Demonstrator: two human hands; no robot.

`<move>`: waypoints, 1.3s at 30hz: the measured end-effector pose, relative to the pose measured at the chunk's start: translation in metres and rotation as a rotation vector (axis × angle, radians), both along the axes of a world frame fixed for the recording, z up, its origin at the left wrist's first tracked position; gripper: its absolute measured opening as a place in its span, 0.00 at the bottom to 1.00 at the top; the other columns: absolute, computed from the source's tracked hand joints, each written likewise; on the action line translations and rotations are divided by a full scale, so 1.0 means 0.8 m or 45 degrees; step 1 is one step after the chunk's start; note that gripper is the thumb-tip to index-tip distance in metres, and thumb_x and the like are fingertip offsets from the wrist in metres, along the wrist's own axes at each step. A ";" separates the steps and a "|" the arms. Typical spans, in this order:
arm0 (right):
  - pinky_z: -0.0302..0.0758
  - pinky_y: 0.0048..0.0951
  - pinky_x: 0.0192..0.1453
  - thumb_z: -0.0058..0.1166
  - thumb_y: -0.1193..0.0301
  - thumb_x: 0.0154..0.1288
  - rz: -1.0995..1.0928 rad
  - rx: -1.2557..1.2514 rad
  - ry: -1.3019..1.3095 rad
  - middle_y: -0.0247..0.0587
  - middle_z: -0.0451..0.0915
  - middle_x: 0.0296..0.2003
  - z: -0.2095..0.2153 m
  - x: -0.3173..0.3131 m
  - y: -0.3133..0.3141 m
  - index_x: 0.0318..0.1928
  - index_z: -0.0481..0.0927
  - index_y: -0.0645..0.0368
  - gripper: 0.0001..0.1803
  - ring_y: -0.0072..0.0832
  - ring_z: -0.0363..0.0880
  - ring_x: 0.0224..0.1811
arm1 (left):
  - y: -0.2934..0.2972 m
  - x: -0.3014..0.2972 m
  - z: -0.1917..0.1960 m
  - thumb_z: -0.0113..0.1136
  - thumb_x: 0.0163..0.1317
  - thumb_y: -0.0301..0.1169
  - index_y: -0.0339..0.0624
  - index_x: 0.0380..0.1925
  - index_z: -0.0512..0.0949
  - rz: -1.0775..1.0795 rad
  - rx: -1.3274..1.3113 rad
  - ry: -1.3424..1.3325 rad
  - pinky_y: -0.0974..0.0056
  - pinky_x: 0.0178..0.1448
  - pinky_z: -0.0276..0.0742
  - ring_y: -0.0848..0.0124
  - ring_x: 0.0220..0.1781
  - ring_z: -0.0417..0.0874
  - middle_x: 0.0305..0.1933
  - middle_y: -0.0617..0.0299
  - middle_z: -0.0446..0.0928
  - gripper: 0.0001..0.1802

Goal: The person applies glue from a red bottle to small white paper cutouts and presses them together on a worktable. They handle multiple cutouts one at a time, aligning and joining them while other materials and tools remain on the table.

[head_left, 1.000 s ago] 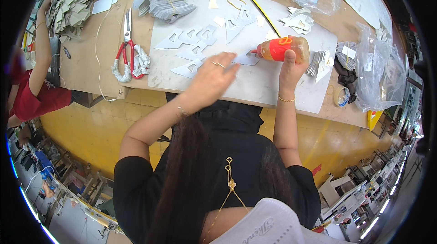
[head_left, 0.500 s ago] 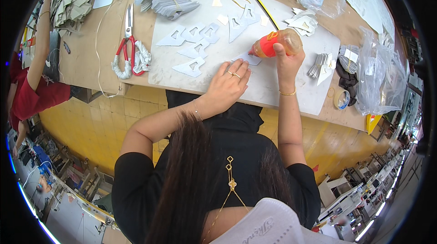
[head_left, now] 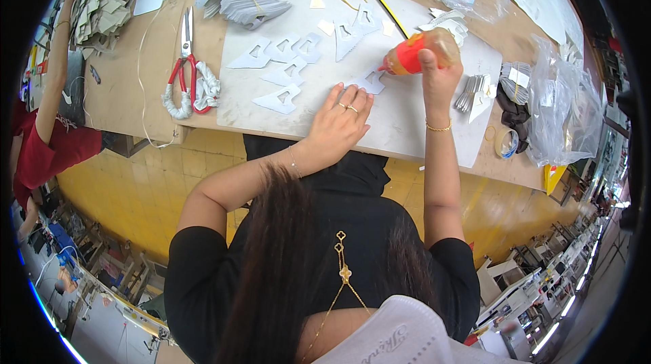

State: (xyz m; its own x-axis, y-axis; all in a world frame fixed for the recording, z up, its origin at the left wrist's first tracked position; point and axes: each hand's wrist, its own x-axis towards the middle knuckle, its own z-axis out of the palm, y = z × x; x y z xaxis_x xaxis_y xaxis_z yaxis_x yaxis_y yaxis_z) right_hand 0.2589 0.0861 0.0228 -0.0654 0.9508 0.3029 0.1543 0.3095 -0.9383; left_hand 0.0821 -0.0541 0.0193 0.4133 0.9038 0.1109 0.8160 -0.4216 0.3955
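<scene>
My right hand (head_left: 441,86) grips a squeeze bottle (head_left: 409,54) with a red label and amber contents. The bottle is tilted, its red nozzle pointing down and left at the upper corner of a pale cut-out piece (head_left: 372,82). Whether the nozzle touches the piece I cannot tell. My left hand (head_left: 339,120) lies flat with fingers stretched, its fingertips on the near edge of that piece. Several similar pale pieces (head_left: 285,73) with cut-out holes lie to the left on the light grey board (head_left: 407,135). Another overlapping pair (head_left: 352,33) lies farther back.
Red-handled scissors (head_left: 184,65) lie left of the board. Bundled grey pieces (head_left: 252,6) stand at the back. To the right are a small stack (head_left: 475,92), a tape roll (head_left: 506,142) and a plastic bag (head_left: 566,106). Another person's red sleeve (head_left: 57,150) shows at far left.
My right hand has moved slightly right and up with the bottle, uncovering more of the pale piece. The nozzle now points at its upper corner. My left hand stays on the piece.
</scene>
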 end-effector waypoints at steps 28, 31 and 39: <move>0.79 0.28 0.46 0.75 0.58 0.53 0.006 -0.017 -0.179 0.39 0.84 0.40 0.002 -0.004 -0.013 0.42 0.84 0.64 0.24 0.28 0.82 0.40 | 0.005 0.000 -0.006 0.66 0.57 0.37 0.29 0.57 0.72 -0.009 0.007 -0.121 0.51 0.70 0.65 0.51 0.62 0.70 0.56 0.45 0.73 0.32; 0.78 0.27 0.43 0.76 0.60 0.51 0.075 -0.007 -0.214 0.38 0.84 0.37 0.009 -0.009 -0.016 0.40 0.84 0.63 0.23 0.27 0.83 0.37 | 0.005 0.000 -0.007 0.67 0.56 0.37 0.29 0.57 0.72 -0.002 0.017 -0.123 0.52 0.70 0.65 0.51 0.62 0.71 0.56 0.46 0.73 0.32; 0.78 0.27 0.42 0.76 0.57 0.51 0.231 0.051 -0.356 0.37 0.82 0.34 0.015 -0.007 -0.020 0.38 0.83 0.62 0.23 0.27 0.82 0.36 | 0.007 0.000 -0.004 0.67 0.55 0.37 0.30 0.58 0.72 0.008 -0.031 -0.151 0.52 0.70 0.65 0.52 0.62 0.71 0.56 0.47 0.72 0.32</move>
State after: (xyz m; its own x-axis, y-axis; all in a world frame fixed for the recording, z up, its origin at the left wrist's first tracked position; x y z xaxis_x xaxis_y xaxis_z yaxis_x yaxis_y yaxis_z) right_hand 0.2532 0.0700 0.0348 -0.3185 0.9037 0.2862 0.3430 0.3914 -0.8539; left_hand 0.0821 -0.0487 0.0159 0.3930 0.9093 0.1370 0.7653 -0.4060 0.4995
